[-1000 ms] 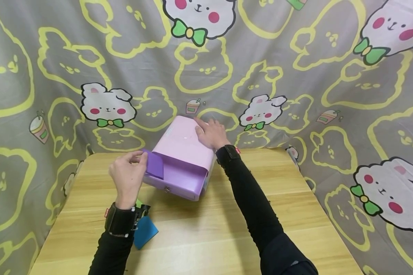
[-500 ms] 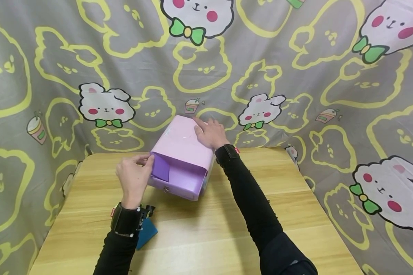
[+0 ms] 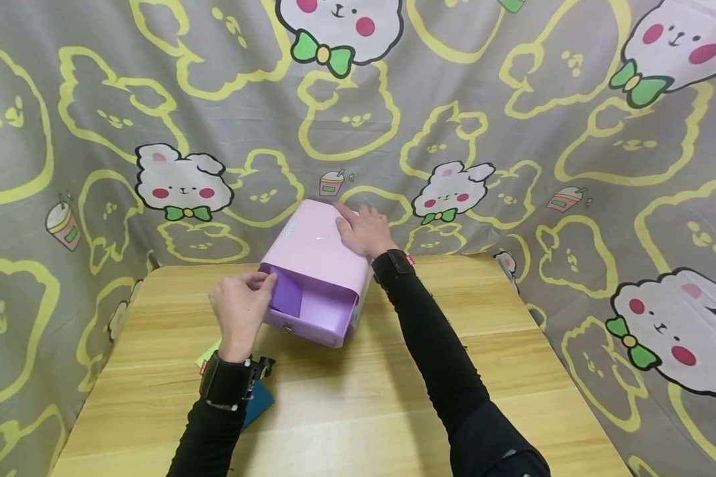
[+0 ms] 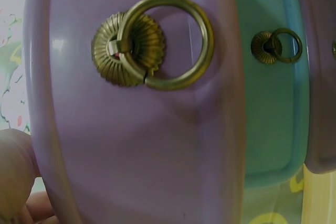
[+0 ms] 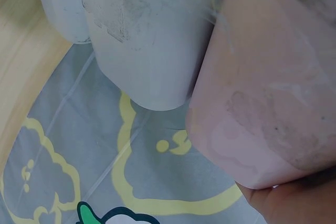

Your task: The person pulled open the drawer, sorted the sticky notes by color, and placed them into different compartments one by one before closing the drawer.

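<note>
A small drawer cabinet [image 3: 316, 242] with a pink top stands toward the back of the table, its top lavender drawer [image 3: 310, 331] pulled out. My left hand [image 3: 241, 311] pinches a flat purple square [image 3: 286, 295] at its left edge, inside the left part of that drawer. In the left wrist view, a brass ring pull [image 4: 173, 82] hangs on the drawer front, with a turquoise drawer [image 4: 273, 119] alongside; the purple square is hidden there. My right hand [image 3: 366, 232] rests on the right side of the pink top, index finger extended toward the back edge.
A blue square [image 3: 259, 404] and a light green piece [image 3: 205, 354] lie on the wooden table [image 3: 441, 411], partly hidden by the left forearm. A patterned grey curtain [image 3: 358, 139] hangs behind and beside the table.
My left hand has moved right, bringing the purple square from the drawer's left edge farther inside it. The right hand has stayed on the cabinet top. More of the green piece shows.
</note>
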A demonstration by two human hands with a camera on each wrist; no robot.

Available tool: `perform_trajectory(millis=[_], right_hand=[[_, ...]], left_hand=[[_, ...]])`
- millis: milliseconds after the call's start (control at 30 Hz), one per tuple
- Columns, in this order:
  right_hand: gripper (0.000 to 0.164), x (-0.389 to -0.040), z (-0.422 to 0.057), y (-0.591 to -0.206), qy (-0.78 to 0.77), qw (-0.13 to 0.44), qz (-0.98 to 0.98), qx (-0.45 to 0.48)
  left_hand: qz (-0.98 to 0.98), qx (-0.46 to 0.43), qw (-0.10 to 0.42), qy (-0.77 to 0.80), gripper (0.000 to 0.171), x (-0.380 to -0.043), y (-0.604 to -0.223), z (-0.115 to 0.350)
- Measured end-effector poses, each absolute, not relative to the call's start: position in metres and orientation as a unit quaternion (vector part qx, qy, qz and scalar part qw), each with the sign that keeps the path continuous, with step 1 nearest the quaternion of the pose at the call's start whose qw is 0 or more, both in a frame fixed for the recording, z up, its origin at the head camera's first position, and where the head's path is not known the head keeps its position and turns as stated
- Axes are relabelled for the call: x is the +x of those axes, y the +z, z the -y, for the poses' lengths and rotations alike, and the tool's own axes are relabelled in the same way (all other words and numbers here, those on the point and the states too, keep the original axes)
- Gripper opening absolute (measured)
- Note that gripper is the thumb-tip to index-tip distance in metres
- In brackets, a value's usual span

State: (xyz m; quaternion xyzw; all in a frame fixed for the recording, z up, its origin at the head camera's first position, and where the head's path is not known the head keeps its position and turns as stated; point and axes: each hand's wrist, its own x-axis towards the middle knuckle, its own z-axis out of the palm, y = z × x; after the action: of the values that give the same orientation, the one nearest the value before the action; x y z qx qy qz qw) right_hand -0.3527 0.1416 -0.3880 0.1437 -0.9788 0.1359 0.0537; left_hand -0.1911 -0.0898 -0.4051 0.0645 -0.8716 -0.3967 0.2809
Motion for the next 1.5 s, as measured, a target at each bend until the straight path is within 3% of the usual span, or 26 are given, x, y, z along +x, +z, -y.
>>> perform_trajectory(millis=[1133, 1500], right_hand=[[0.056, -0.3533, -0.1417, -0.3884, 0.137, 0.047, 0.98, 0.135], [0.056, -0.3546, -0.1411, -0.3894, 0.138, 0.05, 0.98, 0.138]], left_hand=[[0.923, 0.05, 0.16, -0.347, 0.017, -0.1924, -0.3997, 0.0832], [0.925, 0.045, 0.155, -0.344, 0.018, -0.193, -0.4001, 0.0844]])
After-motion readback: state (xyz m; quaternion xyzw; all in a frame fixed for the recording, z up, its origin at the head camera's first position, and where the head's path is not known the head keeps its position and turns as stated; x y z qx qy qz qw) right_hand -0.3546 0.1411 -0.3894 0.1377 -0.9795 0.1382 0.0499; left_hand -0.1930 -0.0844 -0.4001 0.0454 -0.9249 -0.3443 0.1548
